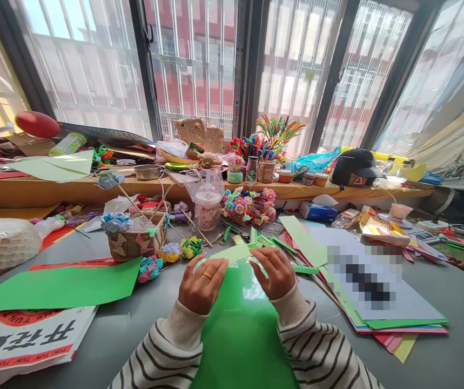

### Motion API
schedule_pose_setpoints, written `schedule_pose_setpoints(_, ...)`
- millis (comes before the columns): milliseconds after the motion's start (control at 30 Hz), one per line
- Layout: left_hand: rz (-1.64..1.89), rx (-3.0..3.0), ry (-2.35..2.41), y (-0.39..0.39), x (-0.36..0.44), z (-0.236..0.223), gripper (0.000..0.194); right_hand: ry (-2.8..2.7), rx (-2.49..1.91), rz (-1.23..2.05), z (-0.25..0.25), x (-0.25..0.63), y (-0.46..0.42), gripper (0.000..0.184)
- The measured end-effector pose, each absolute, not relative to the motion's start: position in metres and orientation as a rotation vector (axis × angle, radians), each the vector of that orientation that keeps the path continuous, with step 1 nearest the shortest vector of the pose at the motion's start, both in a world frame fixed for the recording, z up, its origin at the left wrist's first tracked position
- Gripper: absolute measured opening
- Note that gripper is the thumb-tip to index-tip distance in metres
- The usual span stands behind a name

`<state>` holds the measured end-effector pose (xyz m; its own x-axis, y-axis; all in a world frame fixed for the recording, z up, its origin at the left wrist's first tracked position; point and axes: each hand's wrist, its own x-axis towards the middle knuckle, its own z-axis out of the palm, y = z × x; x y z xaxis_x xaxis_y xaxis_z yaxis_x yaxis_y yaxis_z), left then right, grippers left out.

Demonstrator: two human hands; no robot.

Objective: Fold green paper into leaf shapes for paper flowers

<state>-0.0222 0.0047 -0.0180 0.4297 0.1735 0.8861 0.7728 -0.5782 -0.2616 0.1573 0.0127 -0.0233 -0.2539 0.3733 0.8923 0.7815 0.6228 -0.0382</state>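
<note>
A small piece of light green paper (234, 253) stretches between my two hands, above a glossy green sheet (242, 335). My left hand (202, 284), with a ring on one finger, has its fingers bent and closed on the paper's left part. At the right end of the paper, the curled fingers of my right hand (274, 274) grip it near the edge; the exact pinch is partly hidden. Just beyond lie cut green paper strips (272, 241). Folded paper flowers, including a yellow-green one (191, 247), rest to the left of the hands.
A flower-filled basket (134, 243) and a lidded cup (207, 210) stand behind. Stacked coloured paper (410, 302) lies right, a large green sheet (65, 286) over a printed bag (33, 340) left. Pipe cleaners (278, 135) and a black cap (355, 165) line the sill.
</note>
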Motion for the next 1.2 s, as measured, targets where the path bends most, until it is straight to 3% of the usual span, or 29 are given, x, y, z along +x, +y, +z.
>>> schedule_pose_setpoints(300, -1.115, -2.093, -0.738, 0.003, -0.016, -0.021, 0.023, -1.985, -0.824, -0.567, -0.026, 0.145, 0.011, 0.013)
schedule_pose_setpoints(600, -1.195, -1.9, -0.918, 0.008, -0.031, -0.018, 0.022, -1.928, -0.877, -0.609, -0.027, 0.149, 0.013, 0.015)
schedule_pose_setpoints(1200, -1.126, -2.053, -0.795, 0.009, -0.023, -0.022, 0.022, -1.926, -0.91, -0.573, -0.024, 0.15, 0.012, 0.017)
